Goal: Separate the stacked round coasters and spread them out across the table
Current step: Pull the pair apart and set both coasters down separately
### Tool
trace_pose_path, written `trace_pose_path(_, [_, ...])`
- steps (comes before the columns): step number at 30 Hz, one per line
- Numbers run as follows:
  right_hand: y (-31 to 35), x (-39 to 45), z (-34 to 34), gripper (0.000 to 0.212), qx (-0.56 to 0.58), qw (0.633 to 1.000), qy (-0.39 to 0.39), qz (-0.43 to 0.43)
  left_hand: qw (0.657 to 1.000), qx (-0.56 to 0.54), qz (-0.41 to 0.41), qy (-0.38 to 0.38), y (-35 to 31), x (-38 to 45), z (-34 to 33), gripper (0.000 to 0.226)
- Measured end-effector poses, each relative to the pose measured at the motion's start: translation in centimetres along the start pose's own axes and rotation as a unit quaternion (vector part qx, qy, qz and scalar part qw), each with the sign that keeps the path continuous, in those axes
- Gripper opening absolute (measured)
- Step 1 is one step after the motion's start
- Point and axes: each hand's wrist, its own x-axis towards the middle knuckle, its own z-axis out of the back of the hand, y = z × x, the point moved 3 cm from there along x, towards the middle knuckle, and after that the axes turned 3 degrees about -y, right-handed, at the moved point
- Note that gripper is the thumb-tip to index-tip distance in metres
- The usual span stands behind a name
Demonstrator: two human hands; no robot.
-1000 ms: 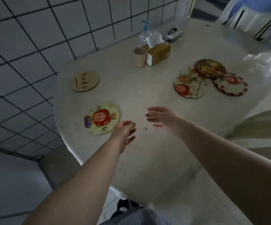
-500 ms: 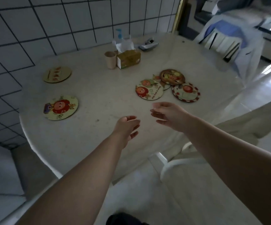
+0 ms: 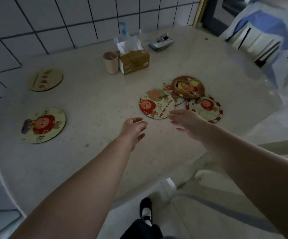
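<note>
Coaster (image 3: pixel 157 105) lies by right hand (image 3: pixel 186 123); box (image 3: pixel 134 62) holds tissues (image 3: pixel 129 44).

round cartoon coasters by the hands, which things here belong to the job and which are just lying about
Job: left hand and right hand, both open; white round "Have a nice day" coaster; red-rimmed round coaster; brown round coaster.
Lying about: tan paper cup; yellow-brown tissue box; clear pump bottle.

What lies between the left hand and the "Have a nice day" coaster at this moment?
Nothing. In the head view, only bare table shows between the left hand and the coaster.
</note>
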Motion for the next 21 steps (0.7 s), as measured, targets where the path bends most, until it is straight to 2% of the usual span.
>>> trace_pose_path(1, [0.5,0.8,0.3,0.05,-0.041,0.997,-0.066,-0.031,1.0,0.01,-0.004,-0.007,-0.4,1.2,-0.5,0.024])
trace_pose_path(2, [0.9,2.2,0.6,0.057,-0.266,0.959,-0.085,0.043,1.0,0.021,-0.005,-0.016,-0.9,2.4,-1.0,0.025])
trace_pose_path(3, [1.2,3.4,0.5,0.059,-0.432,0.894,-0.057,0.106,0.999,0.028,-0.006,-0.023,-1.2,3.6,-1.5,0.028])
trace_pose_path(4, [1.3,4.7,0.7,0.059,-0.427,0.896,-0.059,0.111,0.999,0.033,-0.006,-0.031,-1.5,4.4,-1.9,0.03])
trace_pose_path(5, [1.5,5.9,1.0,0.057,-0.282,0.954,-0.083,0.053,0.999,0.039,-0.006,-0.038,-1.6,5.5,-2.3,0.033])
trace_pose_path(6, [1.6,7.3,1.5,0.055,-0.145,0.987,-0.073,0.022,0.998,0.046,-0.006,-0.045,-1.8,6.4,-2.9,0.037])
trace_pose_path(7, [1.5,8.2,2.0,0.056,-0.09,0.992,-0.088,0.019,0.997,0.055,-0.007,-0.053,-1.9,7.3,-3.3,0.042])
trace_pose_path(10, [1.6,10.6,2.5,0.056,-0.146,0.984,-0.095,0.027,0.995,0.071,-0.017,-0.072,-2.3,9.2,-4.1,0.05])
trace_pose_path(14, [1.7,13.1,2.4,0.051,-0.106,0.991,-0.082,0.008,0.989,0.056,0.003,-0.138,-2.1,10.8,-3.9,0.059])
trace_pose_path(16, [1.6,14.0,2.4,0.042,-0.11,0.991,-0.078,-0.002,0.985,0.058,0.02,-0.163,-2.1,11.4,-3.7,0.061])
trace_pose_path(18, [1.6,14.9,2.7,0.023,-0.097,0.993,-0.073,-0.007,0.983,0.068,0.038,-0.167,-2.5,12.1,-3.9,0.054])
trace_pose_path(21, [2.2,15.4,2.6,0.014,-0.106,0.993,-0.047,-0.005,0.981,0.136,0.029,-0.135,-3.5,12.4,-4.9,0.022])
